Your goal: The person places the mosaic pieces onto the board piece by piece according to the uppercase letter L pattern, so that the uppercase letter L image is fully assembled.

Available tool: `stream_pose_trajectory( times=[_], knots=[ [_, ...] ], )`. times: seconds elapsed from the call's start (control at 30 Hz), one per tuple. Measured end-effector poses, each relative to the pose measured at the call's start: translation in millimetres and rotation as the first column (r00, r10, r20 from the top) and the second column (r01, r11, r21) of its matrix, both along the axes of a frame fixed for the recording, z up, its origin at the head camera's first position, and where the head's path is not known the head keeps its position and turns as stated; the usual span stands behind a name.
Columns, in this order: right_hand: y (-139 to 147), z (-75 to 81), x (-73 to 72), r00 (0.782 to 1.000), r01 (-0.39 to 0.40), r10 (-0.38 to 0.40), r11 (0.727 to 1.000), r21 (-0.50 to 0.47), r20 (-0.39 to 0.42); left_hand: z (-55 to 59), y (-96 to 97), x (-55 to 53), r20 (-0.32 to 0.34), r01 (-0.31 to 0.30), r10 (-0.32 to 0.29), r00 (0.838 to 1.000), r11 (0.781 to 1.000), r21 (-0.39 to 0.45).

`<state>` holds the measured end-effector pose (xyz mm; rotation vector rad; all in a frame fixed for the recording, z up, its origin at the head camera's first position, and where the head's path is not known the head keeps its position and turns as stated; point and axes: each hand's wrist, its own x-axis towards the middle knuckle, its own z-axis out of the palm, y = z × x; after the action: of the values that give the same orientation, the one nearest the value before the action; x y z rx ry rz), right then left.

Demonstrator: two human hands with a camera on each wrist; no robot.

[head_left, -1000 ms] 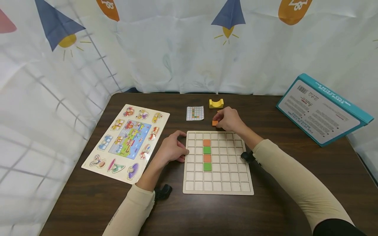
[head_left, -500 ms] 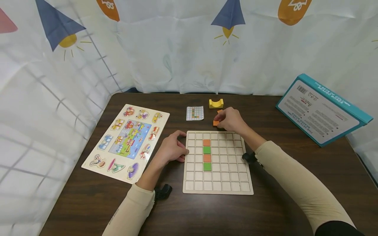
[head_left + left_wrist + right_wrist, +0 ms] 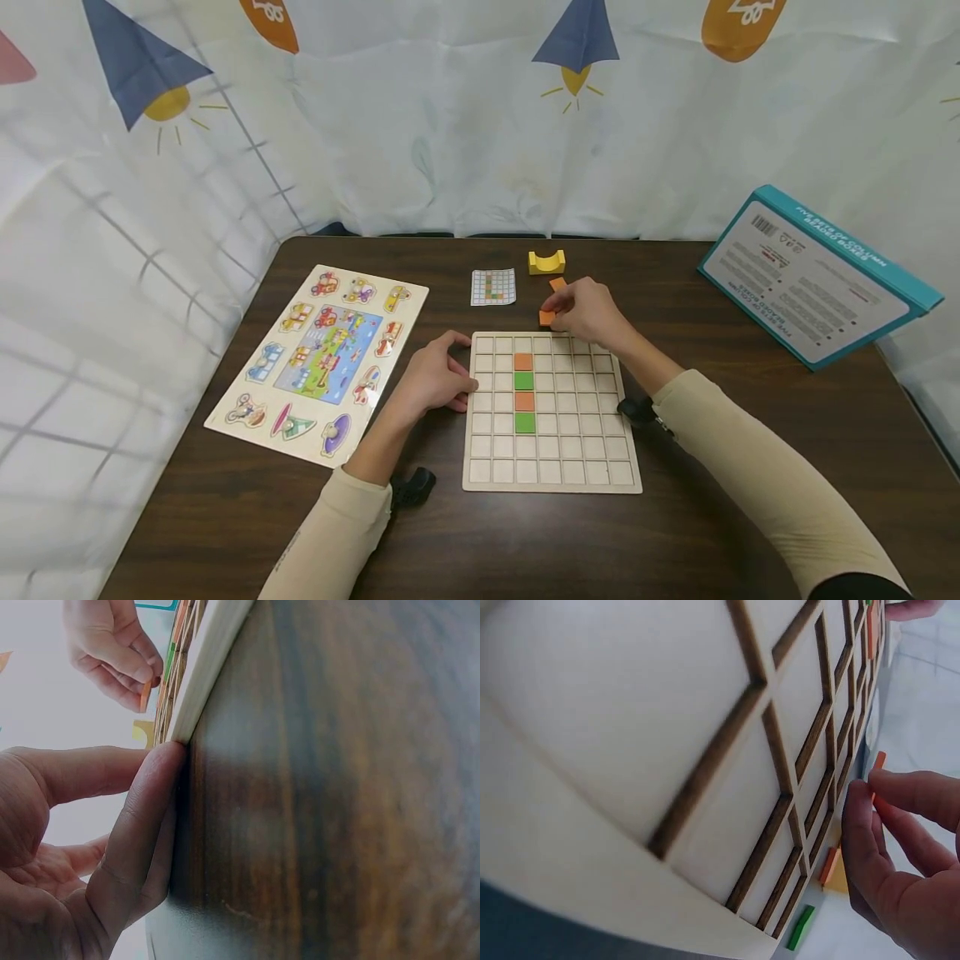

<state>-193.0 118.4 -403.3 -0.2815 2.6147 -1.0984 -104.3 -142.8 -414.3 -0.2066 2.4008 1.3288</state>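
Observation:
A pale wooden grid board lies on the dark table, with orange and green square tiles alternating down one column. My left hand touches the board's left edge; in the left wrist view its fingertips rest against the side of the board. Just beyond the far edge, my right hand pinches an orange tile between thumb and fingers. That tile stands on edge in the right wrist view. Another orange tile lies behind the right hand, and the right wrist view also shows a loose green tile.
A small printed grid card lies behind the board, near a yellow curved block. To the left is a vehicle-picture puzzle board. A teal and white box leans at the right, and a printed curtain hangs behind the table.
My right hand has moved slightly down and right, uncovering the orange tile behind it. The left hand keeps its place on the board's edge.

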Motion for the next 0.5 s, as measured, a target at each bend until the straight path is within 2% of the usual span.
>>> stream_pose_trajectory(
  times=[0.5],
  knots=[
    [3.9,7.0,23.2,0.999,-0.013,0.012,0.999,-0.035,-0.041,-0.6,-0.1,0.0,0.001,0.007,-0.007,1.000,1.000,-0.004]
  ],
)
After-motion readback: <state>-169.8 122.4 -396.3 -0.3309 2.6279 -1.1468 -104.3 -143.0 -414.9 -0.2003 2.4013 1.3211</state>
